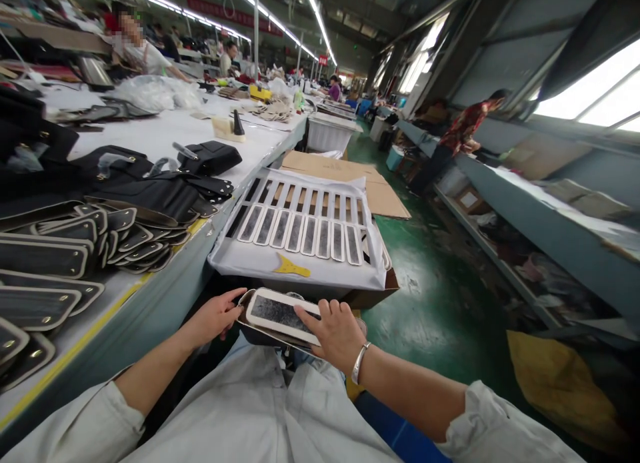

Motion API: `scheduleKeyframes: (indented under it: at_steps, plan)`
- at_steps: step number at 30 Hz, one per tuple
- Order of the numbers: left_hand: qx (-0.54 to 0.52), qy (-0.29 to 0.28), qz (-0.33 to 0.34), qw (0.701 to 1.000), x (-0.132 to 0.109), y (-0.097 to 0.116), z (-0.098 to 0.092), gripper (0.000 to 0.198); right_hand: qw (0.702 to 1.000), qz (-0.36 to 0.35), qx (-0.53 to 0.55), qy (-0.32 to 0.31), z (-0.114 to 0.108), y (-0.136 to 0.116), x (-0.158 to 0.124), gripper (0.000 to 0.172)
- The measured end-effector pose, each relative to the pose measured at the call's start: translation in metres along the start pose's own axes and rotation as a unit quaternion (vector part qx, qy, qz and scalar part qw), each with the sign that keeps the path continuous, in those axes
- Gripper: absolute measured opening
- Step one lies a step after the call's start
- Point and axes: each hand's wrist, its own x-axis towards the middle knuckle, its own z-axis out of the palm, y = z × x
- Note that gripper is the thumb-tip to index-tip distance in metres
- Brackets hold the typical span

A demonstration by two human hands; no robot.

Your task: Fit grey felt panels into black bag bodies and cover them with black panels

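Note:
In front of my lap is a dark bag piece [244, 302] with a pale inside. A pale-rimmed oblong panel [270, 311] with a mottled black middle lies on it. My left hand [217, 320] pinches the piece's left end between index finger and thumb; its other fingers are curled. My right hand [337, 333] grips the panel's right end, thumb on the black face and fingers over the far edge. Just beyond, a row of similar panels [295, 235] lies on a cloth-covered tray [330, 278] with a yellow spreader [291, 266].
To the left, a long worktable [165, 303] carries stacked black straps [45, 306] and black bag parts [150, 183]. Cardboard [380, 193] lies behind the tray. A person [463, 133] stands by the right-hand bench [540, 203]; other people are farther back. A yellow sack [560, 383] is on the green floor.

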Motion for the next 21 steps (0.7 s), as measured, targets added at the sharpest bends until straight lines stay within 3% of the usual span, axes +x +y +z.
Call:
scheduleKeyframes:
  at_steps: [3, 10, 17, 21]
  plan:
    - [0.027, -0.001, 0.001, 1.000, -0.001, 0.001, -0.002, 0.072, 1.000, 0.024, -0.007, -0.008, -0.002, -0.011, 0.004, 0.077]
    - [0.032, -0.007, -0.002, 0.999, 0.002, -0.001, -0.003, 0.068, 0.998, -0.058, -0.003, 0.034, -0.002, -0.016, -0.006, 0.063]
    - [0.089, 0.016, 0.007, 0.996, 0.002, 0.006, -0.001, 0.069, 0.991, -0.104, 0.049, -0.065, -0.006, -0.004, 0.025, 0.067]
    - [0.137, 0.002, 0.031, 0.990, 0.003, 0.009, -0.006, 0.067, 0.985, -0.105, 0.093, -0.098, 0.002, 0.007, 0.035, 0.069]
